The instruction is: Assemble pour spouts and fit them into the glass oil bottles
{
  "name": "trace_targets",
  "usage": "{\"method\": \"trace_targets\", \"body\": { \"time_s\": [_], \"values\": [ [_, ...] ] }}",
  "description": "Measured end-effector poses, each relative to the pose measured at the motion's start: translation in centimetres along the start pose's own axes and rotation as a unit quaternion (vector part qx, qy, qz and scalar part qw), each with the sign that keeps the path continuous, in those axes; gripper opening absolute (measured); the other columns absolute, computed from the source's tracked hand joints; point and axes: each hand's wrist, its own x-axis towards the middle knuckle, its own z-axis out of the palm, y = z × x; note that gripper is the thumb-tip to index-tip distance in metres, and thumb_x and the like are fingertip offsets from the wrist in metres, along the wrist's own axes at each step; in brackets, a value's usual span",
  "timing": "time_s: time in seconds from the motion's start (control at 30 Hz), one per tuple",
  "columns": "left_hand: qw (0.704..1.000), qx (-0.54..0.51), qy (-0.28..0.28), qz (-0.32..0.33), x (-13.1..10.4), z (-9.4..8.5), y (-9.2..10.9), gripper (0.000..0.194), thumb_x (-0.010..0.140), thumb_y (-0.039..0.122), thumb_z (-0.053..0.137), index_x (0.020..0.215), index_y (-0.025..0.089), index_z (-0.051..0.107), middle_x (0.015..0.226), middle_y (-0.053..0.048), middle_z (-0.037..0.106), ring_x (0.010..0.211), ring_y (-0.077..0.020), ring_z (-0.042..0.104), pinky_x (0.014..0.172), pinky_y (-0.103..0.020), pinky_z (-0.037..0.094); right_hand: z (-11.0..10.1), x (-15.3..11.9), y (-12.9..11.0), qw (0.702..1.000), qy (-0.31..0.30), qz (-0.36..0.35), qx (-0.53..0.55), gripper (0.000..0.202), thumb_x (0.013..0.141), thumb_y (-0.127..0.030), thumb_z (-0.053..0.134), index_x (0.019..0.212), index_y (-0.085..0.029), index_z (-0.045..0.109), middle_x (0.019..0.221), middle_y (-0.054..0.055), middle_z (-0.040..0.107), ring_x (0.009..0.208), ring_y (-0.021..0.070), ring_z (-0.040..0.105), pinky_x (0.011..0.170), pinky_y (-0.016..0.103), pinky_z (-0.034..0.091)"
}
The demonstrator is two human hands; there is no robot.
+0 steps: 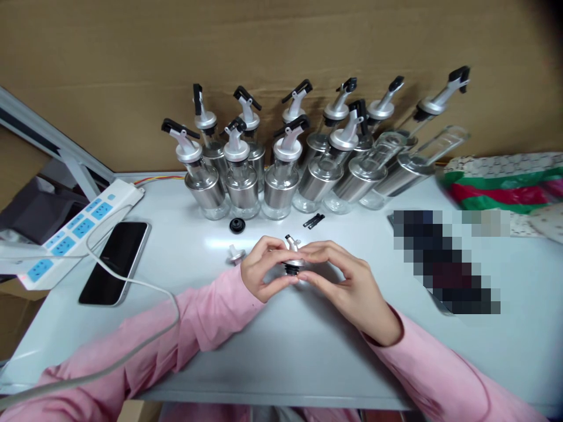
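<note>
Between my hands is a silver pour spout (pixel 294 263) with a black ribbed stopper below it. My left hand (pixel 267 268) pinches it from the left, thumb low by the stopper. From the other side my right hand (pixel 345 280) grips the same spout with thumb and fingertips. A second silver spout top (pixel 236 255) lies just left of my left hand. Behind the hands are a round black stopper (pixel 237 225) and small black lever pieces (pixel 314 221). The fingers partly cover the held spout.
Several glass-and-steel bottles (pixel 280 190) stand along the cardboard backing, most with spouts; two at the right have bare necks. At left are a phone (pixel 115 264), a power strip (pixel 79 234) and a cable (pixel 132 281) crossing my left sleeve. A patterned cloth (pixel 505 181) lies at right.
</note>
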Motion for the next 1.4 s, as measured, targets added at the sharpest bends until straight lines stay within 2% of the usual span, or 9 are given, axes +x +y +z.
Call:
{"method": "trace_targets", "body": {
  "time_s": [0.17, 0.27, 0.43, 0.6, 0.77, 0.83, 1.0, 1.17, 1.4],
  "values": [
    [0.999, 0.003, 0.029, -0.037, 0.1, 0.1, 0.2, 0.026, 0.082, 0.026, 0.063, 0.107, 0.020, 0.058, 0.092, -0.004, 0.050, 0.078, -0.0129, 0.057, 0.062, -0.023, 0.053, -0.2, 0.4, 0.4, 0.978, -0.016, -0.011, -0.207, 0.030, 0.085, -0.043, 0.058, 0.105, -0.021, 0.059, 0.127, 0.015, 0.059, 0.117, 0.0325, 0.048, 0.089, 0.050, 0.042],
    [0.999, -0.005, 0.028, -0.037, 0.0, 0.1, 0.2, 0.025, 0.082, 0.024, 0.062, 0.106, 0.019, 0.057, 0.094, -0.005, 0.053, 0.080, -0.0136, 0.059, 0.061, -0.022, 0.053, -0.1, 0.4, 0.7, 0.960, -0.030, 0.001, -0.279, 0.043, 0.086, -0.050, 0.052, 0.112, -0.016, 0.055, 0.134, 0.020, 0.052, 0.122, 0.0361, 0.043, 0.086, 0.051, 0.041],
    [0.999, -0.010, 0.017, -0.046, -0.2, 0.2, 0.0, 0.026, 0.082, 0.024, 0.061, 0.108, 0.019, 0.056, 0.095, -0.007, 0.058, 0.085, -0.0163, 0.060, 0.063, -0.025, 0.054, 0.0, 0.2, 0.7, 0.953, -0.060, 0.004, -0.298, 0.039, 0.091, -0.049, 0.043, 0.112, -0.018, 0.054, 0.129, 0.019, 0.056, 0.119, 0.0347, 0.045, 0.084, 0.048, 0.037],
    [0.998, -0.005, 0.018, -0.056, -0.3, 0.2, 0.2, 0.029, 0.082, 0.022, 0.062, 0.109, 0.019, 0.056, 0.096, -0.008, 0.059, 0.087, -0.0177, 0.060, 0.069, -0.028, 0.054, 0.0, 0.2, 0.3, 0.958, -0.050, 0.004, -0.284, 0.034, 0.091, -0.045, 0.045, 0.110, -0.019, 0.055, 0.111, 0.015, 0.066, 0.105, 0.0317, 0.053, 0.081, 0.044, 0.038],
    [0.998, 0.001, 0.012, -0.063, -0.1, 0.1, 0.4, 0.027, 0.081, 0.020, 0.062, 0.107, 0.017, 0.056, 0.095, -0.008, 0.058, 0.088, -0.0181, 0.059, 0.071, -0.028, 0.054, 0.1, 0.2, 0.7, 0.948, -0.067, 0.004, -0.312, 0.046, 0.090, -0.049, 0.044, 0.122, -0.016, 0.049, 0.141, 0.019, 0.046, 0.131, 0.0362, 0.035, 0.092, 0.052, 0.035],
    [0.998, 0.005, 0.007, -0.064, -0.1, 0.1, 0.5, 0.026, 0.081, 0.019, 0.062, 0.106, 0.017, 0.056, 0.095, -0.008, 0.058, 0.088, -0.0182, 0.059, 0.072, -0.029, 0.053, 0.2, 0.2, 1.0, 0.943, -0.078, 0.009, -0.324, 0.050, 0.090, -0.051, 0.042, 0.125, -0.015, 0.048, 0.144, 0.020, 0.042, 0.136, 0.0366, 0.029, 0.096, 0.055, 0.033],
    [0.998, 0.006, 0.011, -0.068, -0.1, 0.2, 0.5, 0.026, 0.081, 0.019, 0.061, 0.106, 0.017, 0.056, 0.096, -0.008, 0.058, 0.090, -0.0187, 0.059, 0.074, -0.030, 0.052, 0.3, 0.1, 0.8, 0.952, -0.059, 0.000, -0.301, 0.044, 0.089, -0.045, 0.047, 0.121, -0.015, 0.052, 0.132, 0.019, 0.054, 0.129, 0.0353, 0.040, 0.097, 0.054, 0.033],
    [0.996, -0.007, 0.010, -0.085, -0.1, 0.2, 0.6, 0.027, 0.080, 0.017, 0.060, 0.107, 0.017, 0.055, 0.097, -0.008, 0.057, 0.090, -0.0180, 0.058, 0.075, -0.029, 0.050, 0.2, 0.1, 1.0, 0.968, -0.059, -0.023, -0.243, 0.022, 0.088, -0.014, 0.044, 0.102, -0.017, 0.061, 0.108, 0.012, 0.068, 0.101, 0.0272, 0.060, 0.085, 0.044, 0.044],
    [0.994, -0.048, -0.014, -0.101, -0.4, -0.2, 0.4, 0.037, 0.073, 0.005, 0.046, 0.108, 0.018, 0.049, 0.099, -0.007, 0.056, 0.090, -0.0181, 0.054, 0.074, -0.029, 0.044, 0.3, 0.1, 1.6, 0.975, -0.046, -0.030, -0.213, 0.022, 0.087, -0.007, 0.043, 0.091, -0.016, 0.063, 0.083, 0.008, 0.066, 0.077, 0.0223, 0.061, 0.069, 0.034, 0.049]
  ]
}}
